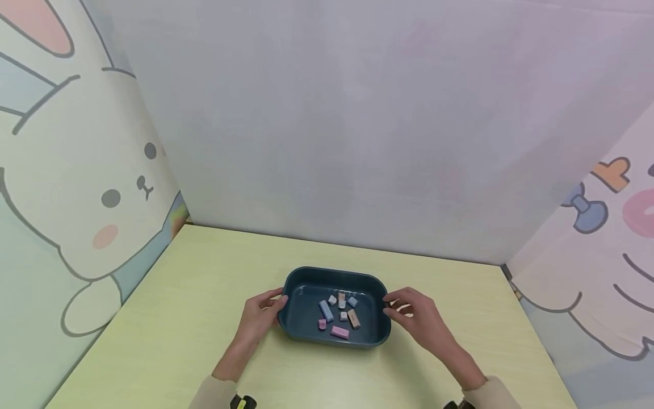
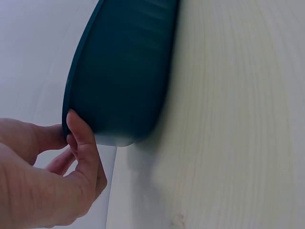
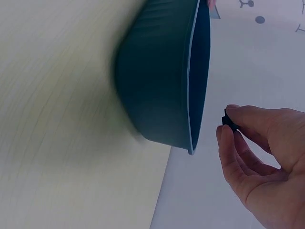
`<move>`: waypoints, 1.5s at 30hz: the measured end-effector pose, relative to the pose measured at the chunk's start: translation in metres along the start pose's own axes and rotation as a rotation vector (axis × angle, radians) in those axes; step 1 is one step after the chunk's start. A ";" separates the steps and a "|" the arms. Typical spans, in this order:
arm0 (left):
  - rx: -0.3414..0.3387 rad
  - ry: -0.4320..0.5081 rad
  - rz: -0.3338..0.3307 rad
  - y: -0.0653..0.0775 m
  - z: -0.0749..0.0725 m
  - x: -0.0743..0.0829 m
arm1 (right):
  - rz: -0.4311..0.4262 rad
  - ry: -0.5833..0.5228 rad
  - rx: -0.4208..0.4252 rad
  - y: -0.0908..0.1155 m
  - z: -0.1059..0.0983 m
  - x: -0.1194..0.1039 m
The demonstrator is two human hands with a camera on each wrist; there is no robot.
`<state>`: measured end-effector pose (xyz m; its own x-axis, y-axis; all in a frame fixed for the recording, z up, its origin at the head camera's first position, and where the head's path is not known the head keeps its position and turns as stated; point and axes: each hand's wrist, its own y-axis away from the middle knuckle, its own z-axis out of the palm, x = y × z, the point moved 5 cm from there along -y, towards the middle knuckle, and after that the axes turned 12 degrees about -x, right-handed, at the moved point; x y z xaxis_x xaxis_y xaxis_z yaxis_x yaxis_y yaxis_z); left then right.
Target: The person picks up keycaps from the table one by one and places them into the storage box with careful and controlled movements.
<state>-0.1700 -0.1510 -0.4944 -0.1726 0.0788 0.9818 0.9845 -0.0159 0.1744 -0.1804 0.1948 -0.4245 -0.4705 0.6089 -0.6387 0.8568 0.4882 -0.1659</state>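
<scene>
A dark teal rectangular basin (image 1: 301,335) with rounded corners stands over the table, several small keycaps lying on its floor. They include a long blue keycap (image 1: 326,311), a long pink keycap (image 1: 339,332), a tan keycap (image 1: 353,318) and several small white ones. My left hand (image 1: 258,318) pinches the basin's left rim between thumb and fingers. Beside the right rim, my right hand (image 1: 421,317) pinches a small black keycap (image 3: 228,120) between thumb and fingertips. In the right wrist view that hand is apart from the basin wall.
The pale yellow wooden table (image 1: 204,272) extends around the basin on all sides. A plain light curtain (image 1: 327,130) hangs behind its far edge. Cartoon-printed sheets (image 1: 66,187) stand at the left and right sides.
</scene>
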 end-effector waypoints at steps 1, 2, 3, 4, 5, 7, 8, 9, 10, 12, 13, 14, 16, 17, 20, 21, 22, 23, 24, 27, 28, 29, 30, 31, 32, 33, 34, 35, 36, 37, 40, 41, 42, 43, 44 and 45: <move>0.000 0.002 0.002 0.000 0.000 0.000 | 0.005 -0.001 -0.006 -0.001 0.001 0.000; 0.000 0.003 0.005 0.000 0.000 0.001 | 0.011 -0.002 -0.012 -0.002 0.002 0.000; -0.001 0.002 0.008 0.000 0.001 0.001 | 0.017 -0.005 -0.019 -0.003 0.003 0.000; -0.002 0.005 0.011 0.000 0.001 0.001 | 0.022 -0.005 -0.027 -0.004 0.004 0.000; -0.002 0.006 0.013 0.001 0.001 0.002 | 0.028 -0.005 -0.036 -0.006 0.005 0.000; -0.002 0.010 0.012 0.000 0.001 0.002 | 0.030 -0.004 -0.054 -0.008 0.007 -0.001; 0.000 0.012 0.009 0.000 0.001 0.002 | 0.030 -0.004 -0.063 -0.009 0.009 -0.001; 0.002 0.014 0.006 0.000 0.001 0.002 | 0.025 -0.002 -0.071 -0.010 0.010 -0.002; 0.003 0.017 0.003 0.000 0.001 0.001 | 0.020 0.000 -0.076 -0.011 0.010 -0.002; 0.004 0.020 0.000 0.001 0.001 0.001 | 0.003 0.005 -0.082 -0.013 0.012 -0.004; 0.004 0.022 -0.002 0.001 0.001 0.001 | -0.004 0.006 -0.082 -0.014 0.012 -0.005; 0.004 0.019 0.001 0.001 0.001 0.001 | -0.019 0.007 -0.081 -0.014 0.012 -0.006; 0.003 0.016 0.006 0.001 0.001 0.001 | -0.035 0.012 -0.080 -0.016 0.014 -0.007; 0.003 0.012 0.008 0.001 0.001 0.001 | -0.043 0.014 -0.081 -0.017 0.014 -0.008; 0.006 0.008 0.007 0.000 0.000 0.001 | -0.056 0.012 -0.090 -0.020 0.017 -0.009; 0.007 0.007 0.006 0.000 0.000 0.001 | -0.052 0.010 -0.096 -0.021 0.018 -0.009; 0.006 0.006 0.007 0.000 0.000 0.001 | -0.054 0.007 -0.102 -0.022 0.019 -0.009; 0.006 0.004 0.007 0.001 0.000 0.001 | -0.056 0.005 -0.108 -0.022 0.020 -0.010; 0.006 0.006 0.007 0.001 0.000 0.001 | -0.056 0.001 -0.114 -0.023 0.021 -0.010; 0.004 0.005 0.006 0.001 0.000 0.001 | -0.059 0.001 -0.127 -0.026 0.023 -0.013; 0.003 0.006 0.008 0.001 0.000 0.001 | -0.059 0.002 -0.132 -0.026 0.023 -0.014; 0.004 0.006 0.007 0.001 0.000 0.002 | -0.058 0.004 -0.136 -0.027 0.024 -0.015; 0.005 0.004 0.005 0.001 0.000 0.002 | -0.056 0.006 -0.141 -0.029 0.025 -0.015; 0.006 0.004 0.004 0.001 0.000 0.002 | -0.052 0.010 -0.146 -0.030 0.026 -0.016; 0.008 0.003 0.004 0.001 0.001 0.002 | -0.048 0.013 -0.152 -0.031 0.027 -0.016; 0.008 0.002 0.003 0.001 0.001 0.002 | -0.041 0.013 -0.159 -0.032 0.028 -0.016; 0.007 0.002 0.004 0.001 0.001 0.001 | -0.036 0.016 -0.165 -0.032 0.029 -0.016; 0.007 0.002 0.002 0.001 0.001 0.001 | -0.034 0.016 -0.170 -0.033 0.030 -0.017; 0.008 0.003 0.000 0.001 0.001 0.000 | -0.032 0.015 -0.175 -0.034 0.031 -0.017; 0.007 0.004 0.000 0.001 0.001 0.000 | -0.032 0.014 -0.179 -0.034 0.032 -0.018; 0.005 -0.001 0.002 0.001 0.001 0.001 | -0.039 0.022 -0.183 -0.037 0.033 -0.021; 0.005 -0.004 0.004 0.000 0.001 0.001 | -0.044 0.025 -0.183 -0.037 0.033 -0.021; 0.006 -0.004 0.007 0.000 0.001 0.001 | -0.048 0.031 -0.182 -0.038 0.034 -0.022; 0.007 -0.007 0.007 0.000 0.001 0.001 | -0.055 0.039 -0.181 -0.039 0.034 -0.023; 0.007 -0.007 0.009 0.000 0.001 0.001 | -0.060 0.047 -0.181 -0.040 0.035 -0.023; 0.006 -0.004 0.010 0.000 0.002 0.001 | -0.068 0.053 -0.181 -0.041 0.036 -0.024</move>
<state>-0.1698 -0.1492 -0.4931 -0.1624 0.0830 0.9832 0.9864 -0.0110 0.1638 -0.1970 0.1382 -0.4294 -0.5404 0.6003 -0.5896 0.7733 0.6305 -0.0668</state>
